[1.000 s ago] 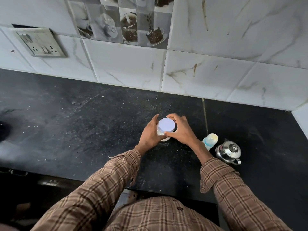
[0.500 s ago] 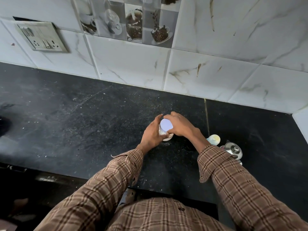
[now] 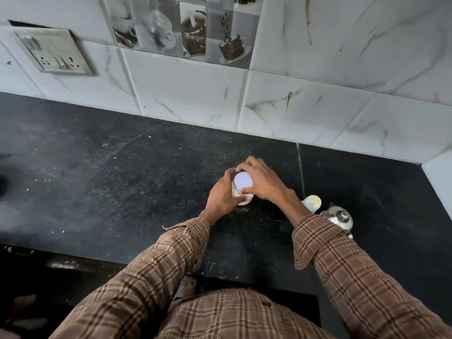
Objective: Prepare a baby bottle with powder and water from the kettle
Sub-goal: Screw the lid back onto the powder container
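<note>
Looks like early days: the jar (image 3: pixel 242 189) mid-counter still has its lid (image 3: pixel 242 180) on, nothing poured yet I'd guess. Left hand (image 3: pixel 223 195) wraps the jar body, right hand (image 3: pixel 263 181) grips the lid. Bottle (image 3: pixel 311 203) and kettle (image 3: pixel 340 217) wait untouched toward the counter's right edge.

The black stone surface (image 3: pixel 122 182) is flecked with pale specks and dusty smears. Behind it, the glossy white wall tiles (image 3: pixel 318 69) carry grey and brown marble veining, and one strip of grey picture tiles (image 3: pixel 186 28) shows white cups with dark coffee beans. The small clear jar (image 3: pixel 242 192) has a pale lilac round lid and what looks like white contents. The plaid shirt sleeves (image 3: pixel 354 277) are brown with darker and cream lines. The small steel kettle (image 3: pixel 340 217) is shiny silver; the baby bottle (image 3: pixel 311 201) beside it seems pale blue with a yellowish top.
</note>
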